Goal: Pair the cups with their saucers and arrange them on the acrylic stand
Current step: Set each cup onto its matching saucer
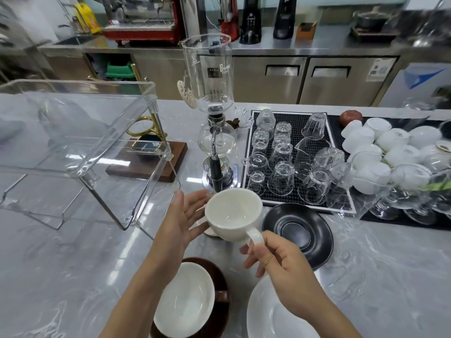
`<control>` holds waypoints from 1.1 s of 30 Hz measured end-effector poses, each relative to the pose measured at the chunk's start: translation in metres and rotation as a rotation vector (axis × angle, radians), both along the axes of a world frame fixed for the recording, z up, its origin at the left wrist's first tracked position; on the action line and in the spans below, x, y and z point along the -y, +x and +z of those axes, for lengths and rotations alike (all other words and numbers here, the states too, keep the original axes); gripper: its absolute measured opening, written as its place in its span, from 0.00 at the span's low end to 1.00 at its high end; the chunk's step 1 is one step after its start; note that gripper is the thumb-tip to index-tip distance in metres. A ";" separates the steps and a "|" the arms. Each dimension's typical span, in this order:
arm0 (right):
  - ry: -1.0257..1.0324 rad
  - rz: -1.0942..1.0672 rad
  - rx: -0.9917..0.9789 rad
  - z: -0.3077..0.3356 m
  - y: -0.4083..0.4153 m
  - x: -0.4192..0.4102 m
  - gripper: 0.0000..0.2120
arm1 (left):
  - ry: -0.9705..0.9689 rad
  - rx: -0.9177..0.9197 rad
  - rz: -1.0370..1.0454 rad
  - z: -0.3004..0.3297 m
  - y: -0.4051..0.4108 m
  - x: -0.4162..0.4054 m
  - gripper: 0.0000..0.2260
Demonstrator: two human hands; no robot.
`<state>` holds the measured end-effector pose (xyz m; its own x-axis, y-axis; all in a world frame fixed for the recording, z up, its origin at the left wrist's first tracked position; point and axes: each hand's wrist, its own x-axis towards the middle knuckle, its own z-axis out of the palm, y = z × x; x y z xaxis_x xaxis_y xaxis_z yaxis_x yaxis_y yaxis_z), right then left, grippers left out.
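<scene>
right hand (275, 262) pinches the handle of a white cup (234, 213), cup held upright above the grey marble counter (73, 276). left hand (181, 215) spread, fingers straight, fingertips against the cup's left wall. a sliver of white saucer (211, 231) shows under the cup's near-left edge; cannot tell whether cup and saucer touch.

black saucer (299, 234) lies flat just right of the cup, its far rim close to the front edge of the black rubber mat (297, 118). mat crowded with upturned glasses (280, 178). further right, a heap of white cups (380, 157), with stemmed glassware at its near edge.

acrylic stand (80, 152) on the left of the counter, clear, open side facing the viewer, its near right corner close to the left hand's fingertips. open counter in front of and below the stand. siphon coffee maker (214, 132) stands between stand and mat, directly behind the held cup.

near edge of view: a brown cup with white interior (185, 303) on a dark saucer (220, 311), under the left forearm; a white plate (268, 313) under the right wrist, partly cut off by the frame.
</scene>
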<state>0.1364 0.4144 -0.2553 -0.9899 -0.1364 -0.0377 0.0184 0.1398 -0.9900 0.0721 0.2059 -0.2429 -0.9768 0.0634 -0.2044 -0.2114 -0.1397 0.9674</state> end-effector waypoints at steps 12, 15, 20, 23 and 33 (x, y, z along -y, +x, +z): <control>-0.099 -0.021 -0.049 0.001 0.038 -0.031 0.10 | -0.054 -0.136 -0.186 -0.002 0.036 -0.010 0.23; -0.129 -0.004 -0.047 0.002 0.045 -0.038 0.10 | -0.097 -0.151 -0.275 -0.003 0.041 -0.013 0.25; -0.112 0.063 -0.010 0.000 0.057 -0.060 0.14 | -0.229 -0.198 -0.444 -0.003 0.047 -0.020 0.43; -0.085 0.070 0.004 0.006 0.068 -0.069 0.15 | -0.283 -0.201 -0.457 -0.006 0.051 -0.028 0.50; 0.251 -0.026 0.067 -0.006 0.098 -0.089 0.13 | -0.406 -0.234 -0.467 -0.027 0.077 -0.057 0.45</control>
<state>0.2343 0.5033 -0.2612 -0.9872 -0.0893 -0.1324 0.0892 0.3796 -0.9208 0.1492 0.2626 -0.2699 -0.8868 0.4539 -0.0866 0.0611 0.3010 0.9517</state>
